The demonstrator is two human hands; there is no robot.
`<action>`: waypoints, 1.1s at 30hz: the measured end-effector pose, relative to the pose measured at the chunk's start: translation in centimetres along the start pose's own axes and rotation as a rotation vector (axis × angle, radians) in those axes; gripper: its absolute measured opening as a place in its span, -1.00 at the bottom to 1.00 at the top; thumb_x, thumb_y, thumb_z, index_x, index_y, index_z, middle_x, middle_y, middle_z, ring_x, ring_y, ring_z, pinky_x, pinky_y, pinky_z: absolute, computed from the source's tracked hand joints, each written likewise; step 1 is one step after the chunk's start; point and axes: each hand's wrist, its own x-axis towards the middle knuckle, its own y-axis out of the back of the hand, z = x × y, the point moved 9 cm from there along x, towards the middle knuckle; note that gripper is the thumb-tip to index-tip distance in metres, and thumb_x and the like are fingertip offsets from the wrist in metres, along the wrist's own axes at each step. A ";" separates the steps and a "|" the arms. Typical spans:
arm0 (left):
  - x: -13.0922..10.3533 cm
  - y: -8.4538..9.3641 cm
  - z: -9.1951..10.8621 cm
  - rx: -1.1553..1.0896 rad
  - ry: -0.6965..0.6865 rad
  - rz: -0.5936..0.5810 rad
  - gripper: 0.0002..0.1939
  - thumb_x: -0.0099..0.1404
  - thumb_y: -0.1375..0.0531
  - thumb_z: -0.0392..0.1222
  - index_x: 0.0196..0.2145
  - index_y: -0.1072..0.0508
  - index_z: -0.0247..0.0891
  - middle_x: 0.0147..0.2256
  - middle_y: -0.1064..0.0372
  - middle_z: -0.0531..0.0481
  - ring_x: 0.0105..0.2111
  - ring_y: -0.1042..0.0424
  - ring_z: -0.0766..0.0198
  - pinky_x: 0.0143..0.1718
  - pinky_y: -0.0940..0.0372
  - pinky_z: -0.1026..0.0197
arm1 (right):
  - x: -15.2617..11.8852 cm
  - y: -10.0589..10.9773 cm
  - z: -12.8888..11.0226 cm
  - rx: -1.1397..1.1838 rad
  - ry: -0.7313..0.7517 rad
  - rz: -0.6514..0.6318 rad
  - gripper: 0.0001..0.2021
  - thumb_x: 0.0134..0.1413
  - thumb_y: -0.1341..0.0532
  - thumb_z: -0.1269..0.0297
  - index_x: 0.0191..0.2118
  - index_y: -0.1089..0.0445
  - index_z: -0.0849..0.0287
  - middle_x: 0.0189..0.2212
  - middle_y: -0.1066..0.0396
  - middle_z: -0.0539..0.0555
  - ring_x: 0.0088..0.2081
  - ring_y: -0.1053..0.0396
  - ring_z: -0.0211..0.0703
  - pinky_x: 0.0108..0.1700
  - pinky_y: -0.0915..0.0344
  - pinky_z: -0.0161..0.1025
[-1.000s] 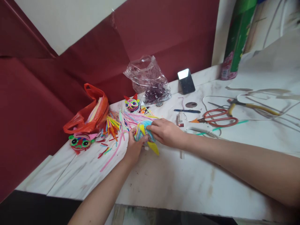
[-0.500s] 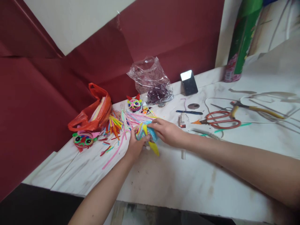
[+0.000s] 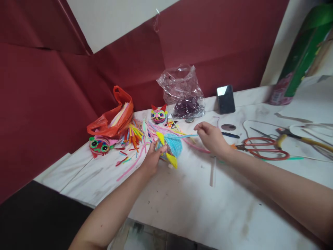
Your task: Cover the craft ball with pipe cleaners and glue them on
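My left hand [image 3: 154, 156] is wrapped around a small ball-shaped craft head [image 3: 174, 146] with light blue strands wound over it and yellow pointed ears. From the ball a light blue strand [image 3: 188, 135] stretches right to my right hand [image 3: 210, 138], whose fingers are pinched on its end. Two finished-looking craft heads rest behind: one with red ears [image 3: 159, 115] and one with green-rimmed eyes [image 3: 100, 146]. Pink and pale fuzzy strips [image 3: 149, 132] lie just behind the held ball. My left fingers hide part of its face.
An orange plastic bag [image 3: 111, 123] stands at the left, with cut coloured pieces [image 3: 134, 135] by it. Behind are a clear bag with purple material [image 3: 188, 106] and a phone [image 3: 225, 99]. Red-handled scissors [image 3: 267, 147], pliers [image 3: 283, 135] and a green can [image 3: 296, 66] are at the right.
My right hand has moved off the ball to the right, drawing out the light blue strand. My left hand still holds the ball. The view has shifted left.
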 end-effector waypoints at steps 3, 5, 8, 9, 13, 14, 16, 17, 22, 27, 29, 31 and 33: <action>-0.2 -0.2 -0.4 0.005 0.019 -0.005 -0.43 -0.09 -0.37 -0.20 -0.10 -0.30 -0.19 -0.30 -0.47 0.05 -0.36 -0.46 0.29 -0.28 -0.29 0.24 | -1.5 -2.4 -1.9 -0.031 0.244 -0.116 -0.77 -0.06 -0.09 0.43 -0.23 -0.39 0.16 -0.45 -0.42 0.04 -0.40 -0.37 -0.11 -0.33 -0.30 -0.17; -0.3 -0.2 -0.6 0.014 0.028 -0.010 -0.42 -0.09 -0.37 -0.20 -0.09 -0.30 -0.18 -0.27 -0.46 0.04 -0.34 -0.46 0.30 -0.25 -0.29 0.24 | -2.9 -3.4 -3.7 -0.024 0.462 -0.155 -0.75 0.01 -0.09 0.44 -0.17 -0.40 0.13 -0.27 -0.44 0.13 -0.20 -0.38 -0.04 -0.15 -0.33 -0.08; -0.4 -0.4 -0.7 0.047 0.030 -0.040 -0.43 -0.08 -0.37 -0.18 -0.09 -0.30 -0.18 -0.26 -0.45 0.03 -0.32 -0.45 0.28 -0.24 -0.30 0.23 | -4.7 -4.3 -5.1 -0.071 0.652 -0.194 -0.75 0.15 -0.06 0.41 -0.11 -0.41 0.11 -0.20 -0.40 0.18 -0.12 -0.34 -0.02 -0.09 -0.34 -0.03; -0.4 -0.5 -0.7 0.067 0.030 -0.046 -0.43 -0.08 -0.37 -0.18 -0.09 -0.30 -0.18 -0.26 -0.45 0.02 -0.32 -0.45 0.27 -0.24 -0.30 0.22 | -5.0 -4.6 -5.3 -0.100 0.677 -0.204 -0.75 0.17 -0.05 0.40 -0.10 -0.41 0.11 -0.20 -0.39 0.19 -0.13 -0.34 -0.02 -0.11 -0.35 -0.04; -0.9 -0.8 -0.4 0.150 0.015 -0.054 -0.48 -0.05 -0.36 -0.16 -0.12 -0.31 -0.19 -0.31 -0.43 0.03 -0.36 -0.43 0.28 -0.29 -0.30 0.23 | -5.9 -5.0 -5.8 -0.226 0.759 -0.242 -0.70 0.21 -0.02 0.40 -0.01 -0.39 0.16 -0.15 -0.33 0.23 -0.11 -0.31 0.00 -0.11 -0.36 -0.04; -1.0 -0.9 -0.3 0.163 -0.001 -0.058 -0.49 -0.05 -0.36 -0.17 -0.13 -0.31 -0.20 -0.31 -0.43 0.03 -0.37 -0.43 0.28 -0.31 -0.30 0.24 | -6.1 -5.1 -5.8 -0.268 0.781 -0.263 -0.68 0.22 -0.02 0.39 0.02 -0.37 0.16 -0.13 -0.32 0.25 -0.09 -0.29 0.01 -0.10 -0.36 -0.02; -1.2 -1.0 0.0 0.180 -0.033 -0.066 -0.51 -0.04 -0.36 -0.19 -0.14 -0.31 -0.20 -0.31 -0.42 0.03 -0.36 -0.42 0.29 -0.32 -0.30 0.26 | -6.5 -5.5 -5.8 -0.342 0.818 -0.318 -0.66 0.23 -0.01 0.37 0.06 -0.35 0.15 -0.11 -0.32 0.27 -0.08 -0.28 0.04 -0.08 -0.35 0.02; -1.3 -1.0 0.0 0.184 -0.045 -0.066 -0.51 -0.04 -0.36 -0.20 -0.14 -0.31 -0.20 -0.31 -0.42 0.03 -0.35 -0.42 0.29 -0.32 -0.30 0.26 | -6.5 -5.7 -5.7 -0.362 0.826 -0.343 -0.65 0.24 0.00 0.36 0.07 -0.35 0.15 -0.10 -0.32 0.27 -0.08 -0.28 0.05 -0.09 -0.35 0.04; -1.0 -0.6 -0.6 0.165 -0.015 -0.007 -0.48 -0.05 -0.37 -0.16 -0.12 -0.32 -0.18 -0.32 -0.44 0.01 -0.39 -0.44 0.27 -0.35 -0.31 0.23 | -6.1 -5.8 -5.2 -0.250 0.758 -0.319 -0.64 0.24 0.00 0.37 0.10 -0.33 0.11 -0.04 -0.33 0.26 0.04 -0.26 0.09 0.01 -0.31 0.10; -0.6 -0.1 -0.7 -0.001 -0.001 0.061 -0.47 -0.04 -0.36 -0.12 -0.12 -0.29 -0.20 -0.28 -0.43 0.01 -0.37 -0.45 0.28 -0.34 -0.34 0.23 | -4.6 -5.8 -3.1 -0.068 0.495 -0.270 -0.64 0.18 -0.08 0.33 0.10 -0.29 0.10 0.02 -0.33 0.24 0.10 -0.26 0.06 0.05 -0.31 0.12; -0.4 -0.4 -0.7 -0.057 0.010 0.011 -0.50 -0.01 -0.35 -0.08 -0.13 -0.30 -0.20 -0.24 -0.43 0.00 -0.32 -0.46 0.25 -0.34 -0.36 0.22 | -4.5 -6.2 -2.5 -0.024 0.429 -0.335 -0.57 0.13 -0.12 0.33 0.14 -0.24 0.13 0.08 -0.28 0.26 0.13 -0.23 0.07 0.02 -0.35 0.10; -0.4 -0.9 -0.9 -0.082 0.043 -0.061 -0.52 0.01 -0.34 -0.04 -0.14 -0.31 -0.21 -0.21 -0.43 -0.03 -0.29 -0.46 0.21 -0.35 -0.38 0.19 | -4.4 -6.5 -2.1 0.009 0.398 -0.396 -0.48 0.06 -0.13 0.37 0.19 -0.18 0.17 0.16 -0.20 0.29 0.18 -0.18 0.08 0.01 -0.36 0.09; -0.4 -1.0 -1.2 -0.090 0.069 -0.109 -0.52 0.01 -0.35 -0.04 -0.15 -0.31 -0.22 -0.18 -0.43 -0.07 -0.26 -0.47 0.18 -0.32 -0.40 0.15 | -4.3 -6.5 -2.0 0.044 0.379 -0.420 -0.42 0.00 -0.13 0.42 0.21 -0.16 0.16 0.20 -0.16 0.27 0.20 -0.16 0.06 0.03 -0.36 0.07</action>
